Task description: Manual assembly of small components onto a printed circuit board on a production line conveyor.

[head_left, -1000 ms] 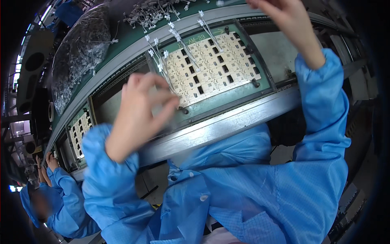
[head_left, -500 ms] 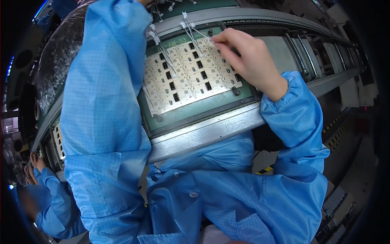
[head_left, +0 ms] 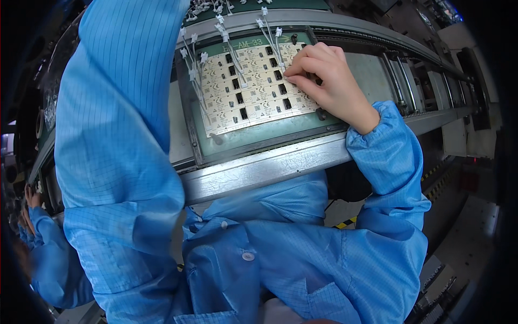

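My right hand (head_left: 326, 78) is closed in a pinch over the right part of a cream-white circuit board panel (head_left: 221, 119). Thumb and index finger meet at the lower end of a thin white wired connector lead (head_left: 279, 53). Its tip is hidden by the fingers. Rows of black components sit on the panel, which rests in a green carrier (head_left: 253, 141). More white leads (head_left: 233, 53) stand up from the panel's middle and others (head_left: 195, 81) along its left side. My left sleeve (head_left: 121, 108) reaches past the top edge; the hand itself is out of view.
A metal rail (head_left: 264, 164) runs along the near side of the carrier, and another rail (head_left: 243, 24) along the far side. Loose white connectors (head_left: 208, 8) lie beyond it. At far left a co-worker's blue sleeve (head_left: 51, 237) and hands show beside the line.
My right hand has brought the lead's end down onto the panel. My left hand, partly visible at the top before, has gone out of view. The whole view has shifted slightly.
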Demonstrator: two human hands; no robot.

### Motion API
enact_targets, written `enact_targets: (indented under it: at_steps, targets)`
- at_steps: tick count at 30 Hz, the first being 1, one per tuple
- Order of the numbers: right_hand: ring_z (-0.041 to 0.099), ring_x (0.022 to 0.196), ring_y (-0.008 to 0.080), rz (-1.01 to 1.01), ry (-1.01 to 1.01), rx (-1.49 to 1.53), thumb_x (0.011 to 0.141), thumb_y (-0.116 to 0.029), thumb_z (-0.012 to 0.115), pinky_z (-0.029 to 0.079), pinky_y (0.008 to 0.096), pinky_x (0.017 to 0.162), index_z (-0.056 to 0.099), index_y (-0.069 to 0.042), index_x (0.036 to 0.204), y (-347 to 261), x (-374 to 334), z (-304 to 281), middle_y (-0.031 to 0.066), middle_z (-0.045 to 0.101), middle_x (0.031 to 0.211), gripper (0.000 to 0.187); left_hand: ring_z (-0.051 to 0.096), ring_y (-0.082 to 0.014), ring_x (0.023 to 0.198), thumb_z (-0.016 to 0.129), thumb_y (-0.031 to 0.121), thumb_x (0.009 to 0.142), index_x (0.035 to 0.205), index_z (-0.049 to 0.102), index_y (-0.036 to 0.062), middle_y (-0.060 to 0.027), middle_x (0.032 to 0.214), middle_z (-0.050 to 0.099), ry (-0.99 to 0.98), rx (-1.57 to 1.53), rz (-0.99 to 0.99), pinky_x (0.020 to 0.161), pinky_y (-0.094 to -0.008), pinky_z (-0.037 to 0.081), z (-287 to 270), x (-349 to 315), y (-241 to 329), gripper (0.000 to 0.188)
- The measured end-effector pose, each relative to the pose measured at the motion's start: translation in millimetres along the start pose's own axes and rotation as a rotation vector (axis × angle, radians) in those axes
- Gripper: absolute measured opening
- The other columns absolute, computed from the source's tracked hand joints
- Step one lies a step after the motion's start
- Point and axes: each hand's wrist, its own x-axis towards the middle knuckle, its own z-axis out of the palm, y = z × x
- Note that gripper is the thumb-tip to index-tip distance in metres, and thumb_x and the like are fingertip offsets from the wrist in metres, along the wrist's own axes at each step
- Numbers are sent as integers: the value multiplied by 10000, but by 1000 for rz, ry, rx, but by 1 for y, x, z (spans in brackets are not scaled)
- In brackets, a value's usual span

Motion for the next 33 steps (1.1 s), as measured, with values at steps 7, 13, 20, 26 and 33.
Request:
enact_targets:
  at_steps: [7, 13, 20, 26, 33]
  targets:
    - [575, 938, 167, 22, 10, -45, 876, -109, 744, 339, 342, 919, 747, -104, 941, 3, 1, 0, -27, 667, 957, 64, 708, -275, 1087, 647, 158, 956, 1170, 716, -1, -146, 1128, 757, -201, -29, 21, 976, -404, 538, 13, -96, 37, 276]
    - [589, 978, 191, -44, -28, -103, 871, -88, 729, 346, 377, 965, 759, -89, 996, 0, -1, -8, -7, 671, 1007, 129, 714, -197, 1058, 666, 124, 996, 1110, 695, 4, -93, 1032, 741, -197, 96, 79, 922, -346, 558, -11, -156, 45, 167]
    - [600, 1069, 237, -123, -99, -246, 874, -54, 694, 366, 449, 1034, 744, -51, 1103, -19, -7, -19, 55, 670, 1086, 235, 710, -208, 999, 728, 29, 896, 1003, 714, 26, -66, 1020, 754, -144, 865, 163, 963, -348, 485, -4, -211, 45, 108]
    - [571, 1143, 275, -66, -6, -298, 901, -125, 669, 361, 436, 1044, 754, -73, 1125, -15, 4, -13, 78, 658, 1166, 245, 667, -234, 962, 738, 82, 830, 893, 658, 106, -17, 836, 700, -120, 989, 276, 982, -502, 428, 13, -221, 28, 104]
    - [606, 1106, 285, 14, -16, -244, 945, -268, 658, 431, 434, 977, 744, -93, 1043, 20, 44, -17, 81, 669, 1094, 218, 645, -201, 909, 753, 96, 803, 875, 663, 140, 23, 846, 674, -138, 1124, 252, 983, -503, 399, 26, -221, 28, 124]
